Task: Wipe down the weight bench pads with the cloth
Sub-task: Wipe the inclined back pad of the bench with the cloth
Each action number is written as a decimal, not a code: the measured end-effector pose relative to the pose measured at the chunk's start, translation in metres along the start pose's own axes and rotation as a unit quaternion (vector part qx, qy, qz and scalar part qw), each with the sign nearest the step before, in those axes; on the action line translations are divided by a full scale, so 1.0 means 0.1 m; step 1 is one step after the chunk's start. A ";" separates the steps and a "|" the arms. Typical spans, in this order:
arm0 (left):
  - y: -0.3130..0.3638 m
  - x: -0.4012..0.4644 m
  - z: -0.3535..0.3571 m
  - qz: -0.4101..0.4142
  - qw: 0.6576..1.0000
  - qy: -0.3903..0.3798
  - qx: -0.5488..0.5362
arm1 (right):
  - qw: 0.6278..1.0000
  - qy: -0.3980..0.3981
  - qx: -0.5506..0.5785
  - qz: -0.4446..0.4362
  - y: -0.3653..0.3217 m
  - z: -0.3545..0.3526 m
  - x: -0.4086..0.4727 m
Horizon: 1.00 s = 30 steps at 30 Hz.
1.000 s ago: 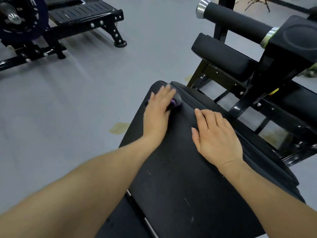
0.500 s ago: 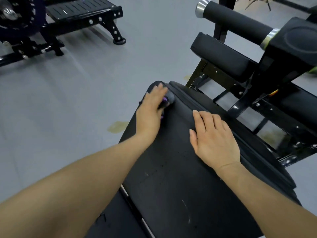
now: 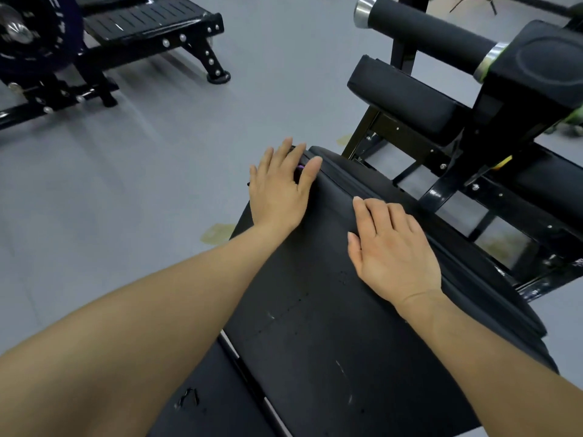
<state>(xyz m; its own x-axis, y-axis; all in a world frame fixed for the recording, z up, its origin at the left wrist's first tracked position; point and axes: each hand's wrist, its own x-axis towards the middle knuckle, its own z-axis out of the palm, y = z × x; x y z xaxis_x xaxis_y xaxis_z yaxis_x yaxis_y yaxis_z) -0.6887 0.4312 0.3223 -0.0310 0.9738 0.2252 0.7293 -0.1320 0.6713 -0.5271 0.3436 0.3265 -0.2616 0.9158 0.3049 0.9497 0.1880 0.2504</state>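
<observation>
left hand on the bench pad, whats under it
A dark cloth with a purple bit peeks out between the left hand fingers, pressed flat on the bench pad near its far corner. Most of the cloth is covered by the palm.

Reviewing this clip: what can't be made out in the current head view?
- Cloth: almost wholly hidden under the left hand; only a purple sliver shows between the fingers, so its size and shape are unknown.
- Bench pad: its near end is cut off by the bottom edge; parts lie under both forearms and the right hand.
- Weight plate: cut off by the left edge, lettering unreadable.
</observation>
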 end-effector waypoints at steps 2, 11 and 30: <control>-0.01 -0.03 0.11 0.002 0.998 0.023 0.053 | 1.000 -0.001 0.002 -0.005 0.01 0.01 -0.01; -0.20 -0.75 0.20 0.056 0.997 -0.002 0.048 | 1.000 0.005 0.000 -0.002 0.01 0.02 -0.02; -0.05 -0.43 0.25 0.018 0.993 0.104 0.043 | 1.000 0.002 -0.021 0.000 0.00 0.02 -0.03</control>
<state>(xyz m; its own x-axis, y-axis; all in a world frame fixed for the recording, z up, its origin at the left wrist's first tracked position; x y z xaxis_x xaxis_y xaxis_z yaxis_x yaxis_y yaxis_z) -0.6736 0.3946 0.2913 -0.1385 0.9081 0.3951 0.7875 -0.1409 0.6000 -0.5262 0.3413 0.3236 -0.2615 0.9148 0.3079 0.9419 0.1721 0.2885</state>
